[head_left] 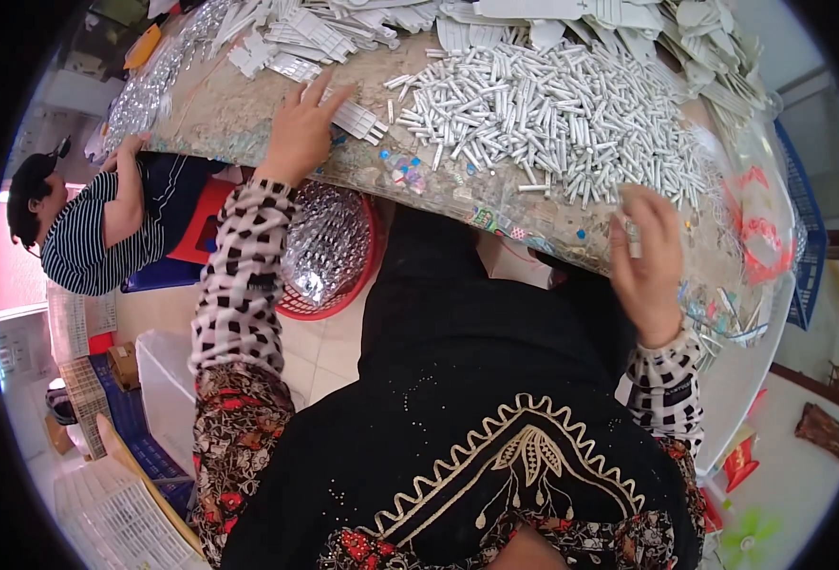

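Note:
My left hand rests at the table's near edge, fingers spread, its fingertips by a flat white and silver piece. That piece has slim parallel bars, and my hand partly covers it. On the right, my right hand is raised over the near edge with thumb and fingers curled together. Between them is a short silver-white tube, partly hidden and slightly blurred. Just beyond this hand lies a wide heap of similar short silver tubes.
Flat white pieces are piled along the table's far side. Shiny silver strips lie at the far left. A red basket of silver material stands below the edge. Another person sits at left. Red plastic hangs at right.

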The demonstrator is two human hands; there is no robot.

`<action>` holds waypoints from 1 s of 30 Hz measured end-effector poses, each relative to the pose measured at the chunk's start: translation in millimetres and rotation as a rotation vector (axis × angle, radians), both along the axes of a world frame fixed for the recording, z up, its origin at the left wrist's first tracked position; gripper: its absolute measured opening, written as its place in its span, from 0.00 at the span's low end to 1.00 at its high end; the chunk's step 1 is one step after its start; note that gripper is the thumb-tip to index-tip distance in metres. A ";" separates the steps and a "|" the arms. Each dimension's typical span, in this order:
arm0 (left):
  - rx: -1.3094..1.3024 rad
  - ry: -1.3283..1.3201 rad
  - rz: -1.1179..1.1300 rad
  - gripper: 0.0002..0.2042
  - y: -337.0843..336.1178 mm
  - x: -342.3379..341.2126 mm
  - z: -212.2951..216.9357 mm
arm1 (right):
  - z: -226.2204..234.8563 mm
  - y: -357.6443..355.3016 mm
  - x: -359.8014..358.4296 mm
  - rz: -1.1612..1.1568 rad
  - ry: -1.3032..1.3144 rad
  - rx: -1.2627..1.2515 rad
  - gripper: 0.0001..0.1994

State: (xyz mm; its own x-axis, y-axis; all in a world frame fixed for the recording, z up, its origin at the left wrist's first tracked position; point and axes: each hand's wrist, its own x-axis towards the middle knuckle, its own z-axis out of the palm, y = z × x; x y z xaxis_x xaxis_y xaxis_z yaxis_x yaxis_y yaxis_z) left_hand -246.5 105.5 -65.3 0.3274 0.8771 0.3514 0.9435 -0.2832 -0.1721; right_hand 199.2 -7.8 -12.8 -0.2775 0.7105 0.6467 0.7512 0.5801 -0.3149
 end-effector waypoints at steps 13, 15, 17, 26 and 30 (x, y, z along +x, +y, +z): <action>-0.062 0.001 -0.583 0.19 -36.2 110.1 75.9 | -5.2 1.0 -64.1 0.291 0.820 -1.119 0.22; -0.086 -0.027 -0.683 0.20 -48.5 141.5 77.2 | -14.7 7.7 -73.2 0.295 0.942 -1.166 0.20; -0.117 -0.055 -0.776 0.20 -50.6 155.1 74.9 | -20.3 14.3 -67.8 0.451 1.062 -1.677 0.16; -0.583 -1.961 -0.071 0.28 -77.5 205.7 30.5 | -30.4 -8.3 -62.1 0.117 0.004 -0.486 0.17; -0.640 -2.353 -0.011 0.19 -70.1 204.5 26.4 | -22.1 -17.9 -64.7 0.345 -0.034 -0.557 0.21</action>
State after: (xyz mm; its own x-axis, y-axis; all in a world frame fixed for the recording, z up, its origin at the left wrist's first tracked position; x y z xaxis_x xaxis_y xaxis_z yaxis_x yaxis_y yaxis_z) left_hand -42.0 35.4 -38.9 -0.0344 0.9780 -0.2055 -0.6255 0.1393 0.7677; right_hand 134.5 -25.6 -34.9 -0.5633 0.8030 0.1946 0.5661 0.5466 -0.6170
